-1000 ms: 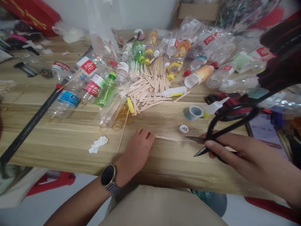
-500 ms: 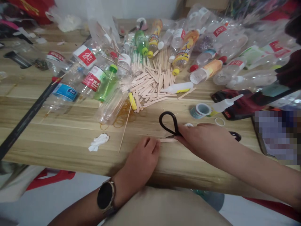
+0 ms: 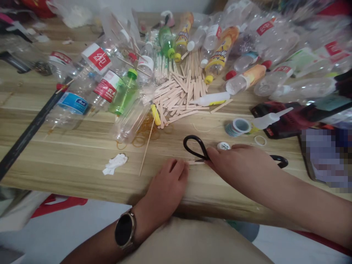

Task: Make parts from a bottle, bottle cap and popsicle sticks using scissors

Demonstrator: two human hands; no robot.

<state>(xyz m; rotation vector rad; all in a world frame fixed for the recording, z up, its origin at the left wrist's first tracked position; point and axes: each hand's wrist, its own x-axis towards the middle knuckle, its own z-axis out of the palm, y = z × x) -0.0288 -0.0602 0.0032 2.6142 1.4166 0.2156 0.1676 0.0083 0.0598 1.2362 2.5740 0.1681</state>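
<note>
My left hand [image 3: 169, 183], a watch on its wrist, rests near the table's front edge with its fingers closed on one end of a flat wooden craft stick [image 3: 194, 162]. To its right, my right hand [image 3: 233, 163] is closed round a pair of black-handled scissors [image 3: 189, 141]. One handle loop sticks out toward the upper left, the other out to the right behind the wrist. A dark pointed tip of the scissors lies at the stick, between the two hands. My right hand hides most of the blades and the stick's other end.
Beyond the hands lies a pile of craft sticks [image 3: 178, 91] with a glue bottle [image 3: 213, 99]. Plastic bottles [image 3: 222, 47] crowd the back. A thread spool [image 3: 238, 126], a white cap [image 3: 223, 146] and a red-black power tool [image 3: 286, 119] are right; crumpled tissue [image 3: 115, 164] lies left.
The scissors' visible loop has tipped slightly left and down, and my right hand has shifted a little. My left hand stays at the stick. The whole view has shifted slightly.
</note>
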